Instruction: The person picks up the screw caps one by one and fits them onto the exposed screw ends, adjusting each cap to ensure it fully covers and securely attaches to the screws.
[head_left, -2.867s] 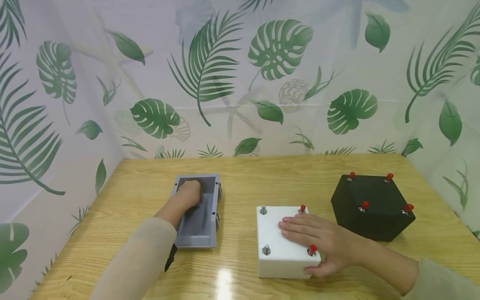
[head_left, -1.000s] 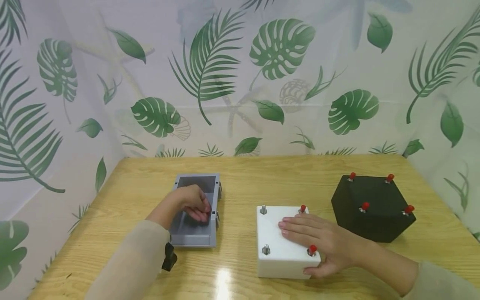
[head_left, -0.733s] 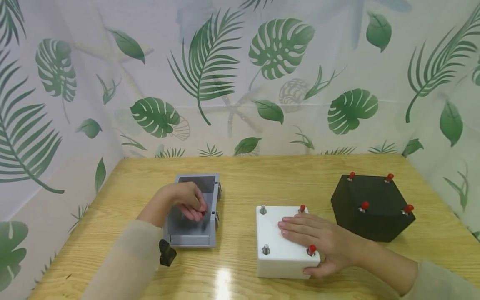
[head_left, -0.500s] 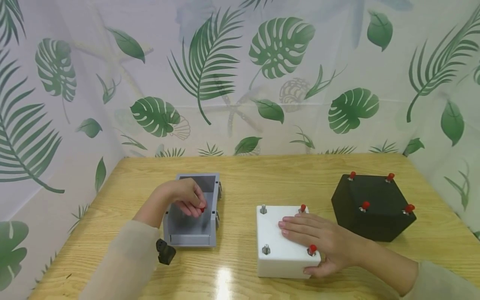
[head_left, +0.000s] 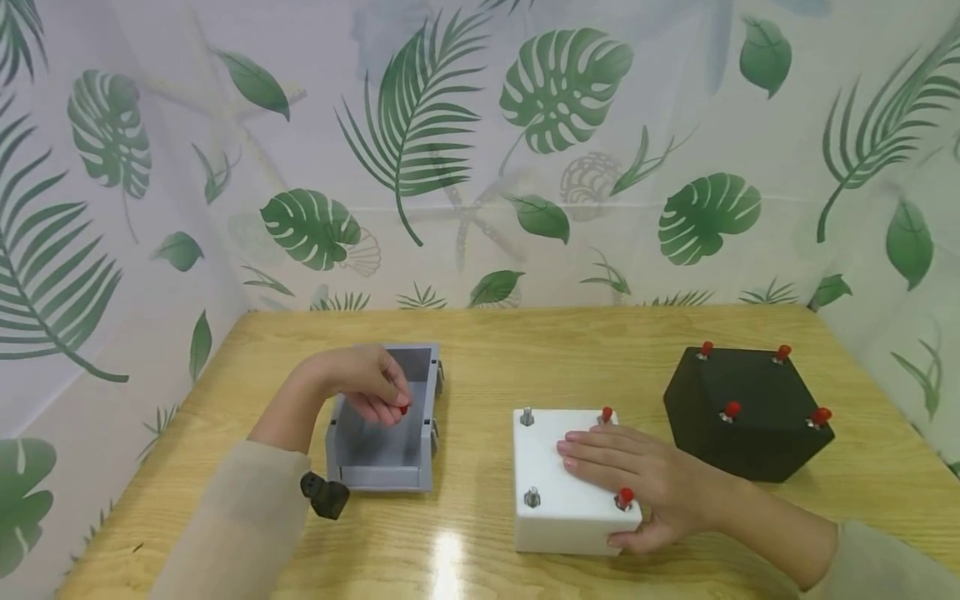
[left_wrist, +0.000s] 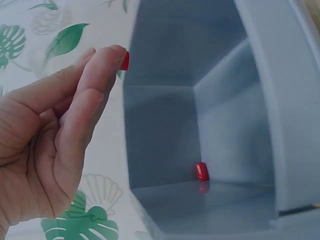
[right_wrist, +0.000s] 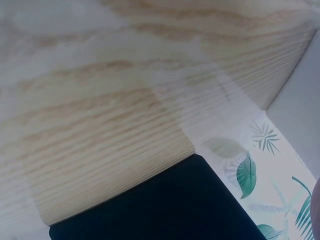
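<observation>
My left hand (head_left: 367, 383) pinches a small red cap (head_left: 403, 409) between thumb and fingertips, above the grey bin (head_left: 378, 477). In the left wrist view, the cap's end shows past the fingertips, and another red cap (left_wrist: 202, 171) lies inside the bin. My right hand (head_left: 645, 475) rests with straight fingers on the white box (head_left: 540, 454), its thumb against the near side. Two metal studs on the box's left side are bare, such as the near-left stud (head_left: 532, 497). Red caps sit on the two right studs, such as the near-right cap (head_left: 625, 497).
To the right, behind my right wrist, stands a black box (head_left: 757, 383) with several red-capped studs on top. The boxes and bin stand on a wooden table (head_left: 480, 358). A leaf-print cloth (head_left: 450, 167) encloses the back and sides.
My left hand has come up from deep inside the bin and now hovers over it, with a red cap showing in its fingertips. My right hand stays on the white box.
</observation>
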